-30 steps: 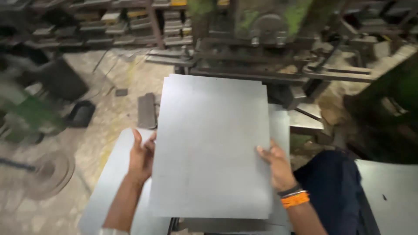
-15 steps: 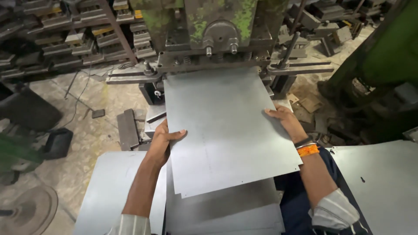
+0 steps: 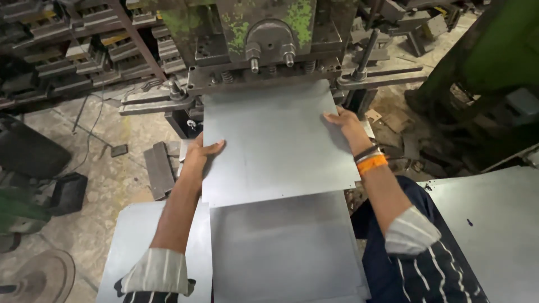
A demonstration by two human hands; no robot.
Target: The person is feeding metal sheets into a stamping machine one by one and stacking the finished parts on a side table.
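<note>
A flat grey metal sheet (image 3: pixel 275 140) lies with its far edge under the head of a green and dark press machine (image 3: pixel 264 39). My left hand (image 3: pixel 199 154) grips the sheet's left edge, thumb on top. My right hand (image 3: pixel 348 124) holds its right edge near the far corner; an orange band and dark bangles sit on that wrist. Under the sheet's near end lies a stack of similar sheets (image 3: pixel 281 247).
Another grey sheet (image 3: pixel 135 241) lies at lower left and a large one (image 3: pixel 494 224) at right. Dark metal blocks (image 3: pixel 160 168) rest on the stained floor at left. Shelves of metal parts (image 3: pixel 73 39) stand at the back left. A green machine frame (image 3: pixel 488 50) rises at right.
The sheet has slid forward, away from me, so its far edge now sits under the press head. Both hands moved forward with it, still on its edges.
</note>
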